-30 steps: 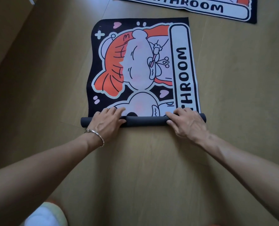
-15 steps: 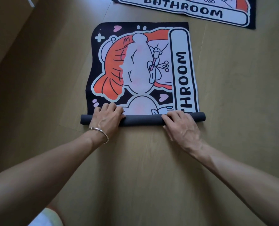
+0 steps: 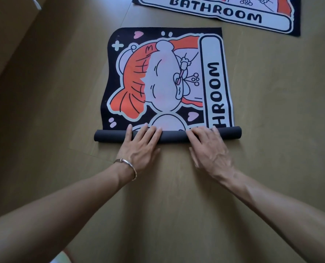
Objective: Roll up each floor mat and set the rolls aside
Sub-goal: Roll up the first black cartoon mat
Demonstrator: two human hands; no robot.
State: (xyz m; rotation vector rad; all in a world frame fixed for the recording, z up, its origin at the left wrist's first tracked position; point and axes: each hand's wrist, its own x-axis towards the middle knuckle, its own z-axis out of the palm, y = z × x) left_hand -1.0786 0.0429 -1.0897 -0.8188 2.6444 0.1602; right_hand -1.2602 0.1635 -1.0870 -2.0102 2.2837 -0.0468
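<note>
A black floor mat (image 3: 163, 80) with an orange-haired cartoon figure and the word BATHROOM lies on the wooden floor, partly rolled from its near end. The dark roll (image 3: 173, 136) runs across the mat's near edge. My left hand (image 3: 140, 147) presses flat on the roll's left half, fingers straight and reaching over it. On the right half rests my right hand (image 3: 209, 147), its fingers stretched across the roll. A second mat (image 3: 233, 14) of the same design lies flat at the far right, cut off by the top edge.
Bare wooden floor (image 3: 271, 111) spreads to the right and in front of the roll. A darker shaded strip of floor runs along the left side. A silver bracelet (image 3: 127, 166) sits on my left wrist.
Both hands have pushed the roll a little further away from me, so more of the mat is wound in. The fingers have straightened out over the roll.
</note>
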